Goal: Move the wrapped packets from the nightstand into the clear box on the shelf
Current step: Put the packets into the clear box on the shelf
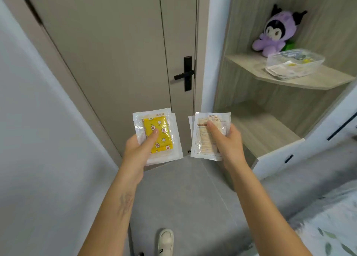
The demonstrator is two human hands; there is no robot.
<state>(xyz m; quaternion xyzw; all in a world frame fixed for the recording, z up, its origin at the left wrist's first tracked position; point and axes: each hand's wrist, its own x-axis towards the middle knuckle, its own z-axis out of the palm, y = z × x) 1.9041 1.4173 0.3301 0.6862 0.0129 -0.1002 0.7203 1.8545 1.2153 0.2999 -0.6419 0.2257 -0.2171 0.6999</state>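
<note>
Yellow-patterned clear-wrapped packets (pixel 157 135) are pinched by the left hand (pixel 138 147), white printed packets (pixel 207 136) by the right hand (pixel 227 141), well apart from the clear plastic box (pixel 295 66) on the wooden shelf (pixel 318 80). Slippery stacked wrappers could be dropped mid-carry.

Wooden shelf (pixel 316 80) carries a clear box (pixel 295 65); purple plush toy (pixel 274 31) behind it.

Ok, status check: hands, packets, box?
Left hand grips yellow-print packets. Right hand grips plain-side packets. Clear box on upper shelf, partly filled. Nothing in the way.
</note>
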